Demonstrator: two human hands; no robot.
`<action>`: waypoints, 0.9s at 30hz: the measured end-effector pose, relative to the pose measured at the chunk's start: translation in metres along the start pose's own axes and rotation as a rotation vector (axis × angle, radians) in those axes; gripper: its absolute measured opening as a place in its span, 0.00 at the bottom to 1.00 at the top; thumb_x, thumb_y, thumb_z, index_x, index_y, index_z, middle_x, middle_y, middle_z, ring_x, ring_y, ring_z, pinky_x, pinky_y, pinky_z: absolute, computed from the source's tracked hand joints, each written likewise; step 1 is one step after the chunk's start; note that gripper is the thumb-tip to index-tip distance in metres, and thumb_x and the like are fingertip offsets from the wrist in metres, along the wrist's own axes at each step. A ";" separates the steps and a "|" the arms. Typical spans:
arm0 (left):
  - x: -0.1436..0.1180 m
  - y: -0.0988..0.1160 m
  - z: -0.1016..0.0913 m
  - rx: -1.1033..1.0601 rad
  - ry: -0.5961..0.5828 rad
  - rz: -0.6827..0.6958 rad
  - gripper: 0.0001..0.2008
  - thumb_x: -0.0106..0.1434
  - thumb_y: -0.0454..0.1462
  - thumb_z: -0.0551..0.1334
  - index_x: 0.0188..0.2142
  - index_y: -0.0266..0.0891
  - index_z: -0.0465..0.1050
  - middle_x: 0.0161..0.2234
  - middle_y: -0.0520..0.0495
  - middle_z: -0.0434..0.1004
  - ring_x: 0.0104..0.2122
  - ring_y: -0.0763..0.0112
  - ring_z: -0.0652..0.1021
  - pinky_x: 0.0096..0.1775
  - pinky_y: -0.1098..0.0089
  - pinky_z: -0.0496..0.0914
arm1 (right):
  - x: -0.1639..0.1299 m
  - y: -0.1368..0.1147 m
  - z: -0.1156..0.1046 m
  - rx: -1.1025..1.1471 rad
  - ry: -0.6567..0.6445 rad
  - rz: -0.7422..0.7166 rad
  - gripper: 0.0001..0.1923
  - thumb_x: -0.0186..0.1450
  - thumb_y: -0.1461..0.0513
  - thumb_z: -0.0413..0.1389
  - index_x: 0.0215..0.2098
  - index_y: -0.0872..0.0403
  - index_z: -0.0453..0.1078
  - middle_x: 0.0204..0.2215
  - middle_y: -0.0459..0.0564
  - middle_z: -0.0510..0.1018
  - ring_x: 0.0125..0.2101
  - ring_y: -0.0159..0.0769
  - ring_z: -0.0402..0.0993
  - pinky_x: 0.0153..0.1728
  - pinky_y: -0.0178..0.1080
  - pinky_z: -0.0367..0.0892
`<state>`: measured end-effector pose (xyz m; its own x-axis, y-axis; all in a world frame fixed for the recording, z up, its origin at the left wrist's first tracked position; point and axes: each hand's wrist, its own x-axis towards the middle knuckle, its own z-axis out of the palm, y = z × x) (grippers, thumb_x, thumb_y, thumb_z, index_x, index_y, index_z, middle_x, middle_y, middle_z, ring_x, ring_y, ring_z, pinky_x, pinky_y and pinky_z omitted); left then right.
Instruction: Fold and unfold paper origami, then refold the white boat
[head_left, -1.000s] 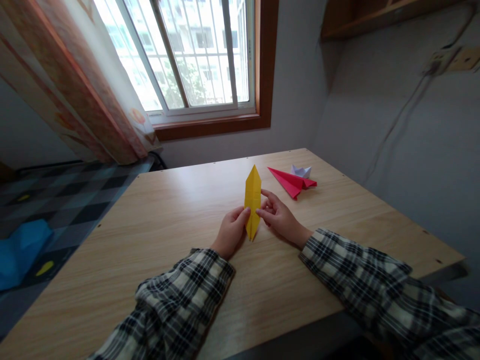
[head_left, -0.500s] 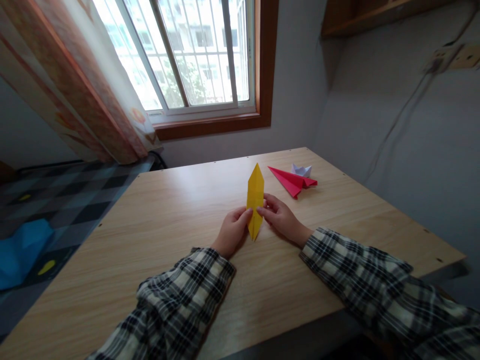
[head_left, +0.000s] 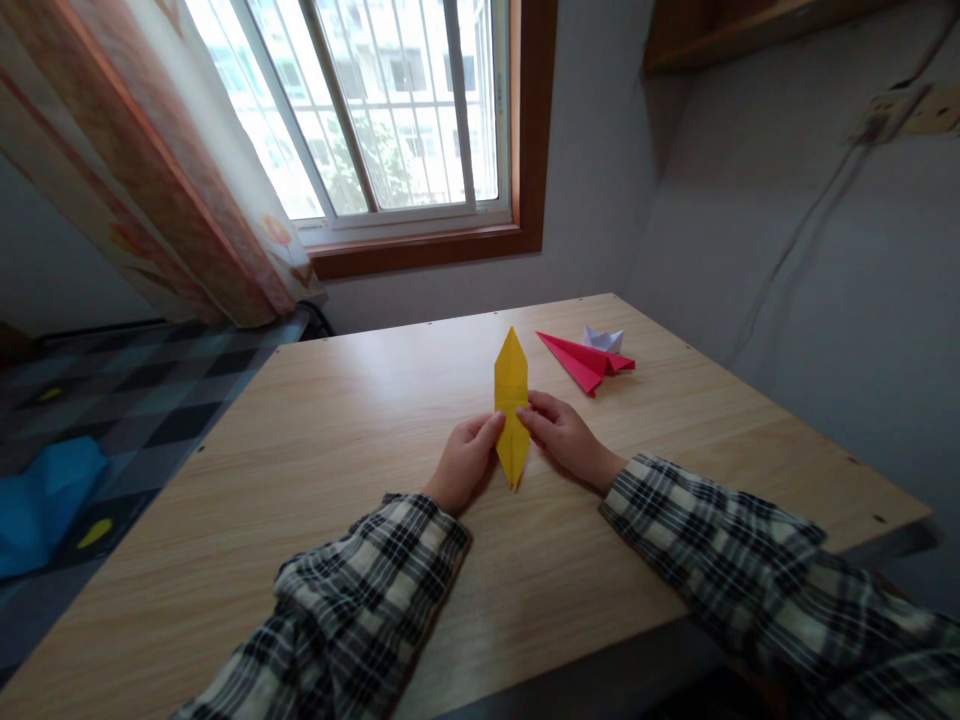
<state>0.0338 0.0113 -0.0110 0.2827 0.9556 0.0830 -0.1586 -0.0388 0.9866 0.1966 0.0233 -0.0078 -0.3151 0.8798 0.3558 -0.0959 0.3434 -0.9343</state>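
A folded piece of yellow paper, long and narrow with pointed ends, is held above the middle of the table. My left hand pinches its left edge, thumb on the near face. On the opposite edge, my right hand grips the paper between thumb and fingers. Creases run across and along the paper, and its lower tip is split in two. The fingers behind the paper are partly hidden.
Beyond my right hand, a red paper plane lies on the wooden table, with a white paper boat behind it. A blue folded paper rests on the checked cloth at left. A window is ahead.
The yellow paper has tilted slightly, its lower tip shifting a little right and down. Both thumbs sit slightly higher on it. The other papers have not moved.
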 end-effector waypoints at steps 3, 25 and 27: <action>-0.003 0.004 0.003 -0.028 -0.012 -0.025 0.19 0.59 0.48 0.65 0.38 0.32 0.78 0.34 0.42 0.80 0.34 0.64 0.76 0.39 0.65 0.69 | 0.000 0.000 0.000 0.018 0.005 0.000 0.11 0.65 0.56 0.55 0.41 0.54 0.72 0.34 0.47 0.75 0.34 0.35 0.70 0.37 0.38 0.66; 0.001 -0.003 0.000 0.005 0.062 0.010 0.20 0.60 0.48 0.63 0.42 0.33 0.77 0.36 0.42 0.79 0.36 0.63 0.76 0.40 0.64 0.69 | 0.000 0.000 0.001 -0.021 0.014 0.009 0.09 0.63 0.60 0.54 0.40 0.54 0.72 0.27 0.44 0.71 0.24 0.29 0.62 0.26 0.34 0.60; 0.001 -0.003 0.000 -0.003 0.076 0.010 0.19 0.59 0.48 0.63 0.40 0.34 0.77 0.35 0.42 0.79 0.36 0.63 0.76 0.40 0.65 0.69 | -0.001 0.002 0.000 -0.019 0.016 0.017 0.11 0.62 0.61 0.54 0.42 0.53 0.72 0.26 0.43 0.70 0.23 0.29 0.61 0.24 0.34 0.59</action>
<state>0.0343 0.0125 -0.0135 0.2080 0.9747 0.0817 -0.1636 -0.0476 0.9854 0.1966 0.0234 -0.0100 -0.3016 0.8907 0.3402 -0.0726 0.3343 -0.9396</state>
